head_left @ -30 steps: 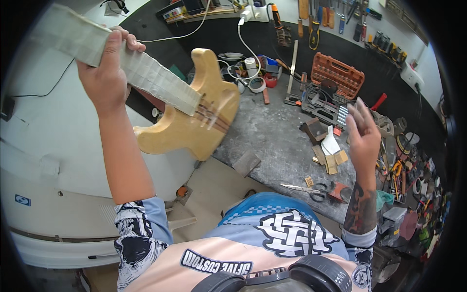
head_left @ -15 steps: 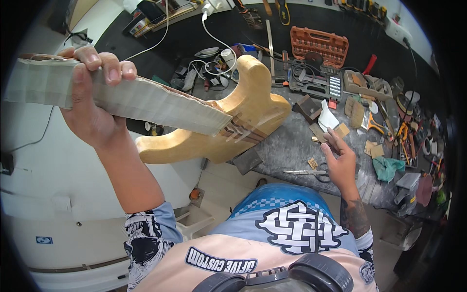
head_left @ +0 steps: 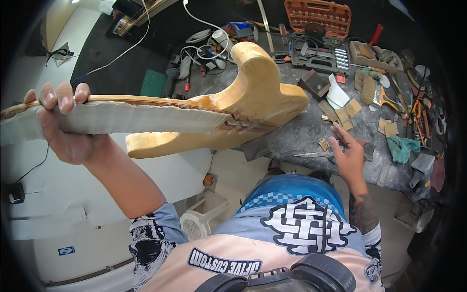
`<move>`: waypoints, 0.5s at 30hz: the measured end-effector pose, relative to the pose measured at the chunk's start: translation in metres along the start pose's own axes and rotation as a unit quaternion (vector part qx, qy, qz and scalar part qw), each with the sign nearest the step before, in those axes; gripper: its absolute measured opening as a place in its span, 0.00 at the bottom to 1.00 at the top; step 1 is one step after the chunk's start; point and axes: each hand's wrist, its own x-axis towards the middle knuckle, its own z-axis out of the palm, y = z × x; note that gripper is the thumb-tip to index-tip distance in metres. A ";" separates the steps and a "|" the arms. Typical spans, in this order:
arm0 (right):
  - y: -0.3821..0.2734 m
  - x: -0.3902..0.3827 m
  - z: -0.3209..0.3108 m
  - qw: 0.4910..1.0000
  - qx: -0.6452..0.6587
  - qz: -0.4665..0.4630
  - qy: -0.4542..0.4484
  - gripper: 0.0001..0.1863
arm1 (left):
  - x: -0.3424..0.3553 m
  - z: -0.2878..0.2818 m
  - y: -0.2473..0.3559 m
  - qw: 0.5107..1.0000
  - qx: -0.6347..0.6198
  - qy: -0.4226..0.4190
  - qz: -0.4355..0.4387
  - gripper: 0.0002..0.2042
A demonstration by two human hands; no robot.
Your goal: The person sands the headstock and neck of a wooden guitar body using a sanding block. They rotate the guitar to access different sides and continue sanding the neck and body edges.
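The guitar (head_left: 253,102) lies level above the worktop's (head_left: 301,131) left edge, its taped neck (head_left: 121,117) gripped by the left hand (head_left: 63,131). The right hand (head_left: 348,155), fingers loose, rests on the worktop touching scissors (head_left: 314,154), near wood scraps (head_left: 348,112).

One head-worn fisheye camera looks steeply down from above the person's chest, close to the body. It faces forward over the cluttered workbench (head_left: 311,131), whose straight edges bend near the dark round rim, with forearms entering from below.
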 end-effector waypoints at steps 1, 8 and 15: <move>0.003 0.001 0.005 1.000 -0.014 0.009 -0.012 0.23 | -0.001 -0.003 -0.001 1.000 0.009 0.023 0.002 0.15; -0.009 0.002 0.043 0.992 -0.067 -0.020 -0.101 0.21 | -0.014 -0.021 -0.008 0.989 0.042 0.138 -0.040 0.24; -0.026 0.013 0.056 0.981 -0.096 -0.062 -0.159 0.20 | -0.027 -0.010 -0.035 0.970 0.072 0.217 -0.080 0.24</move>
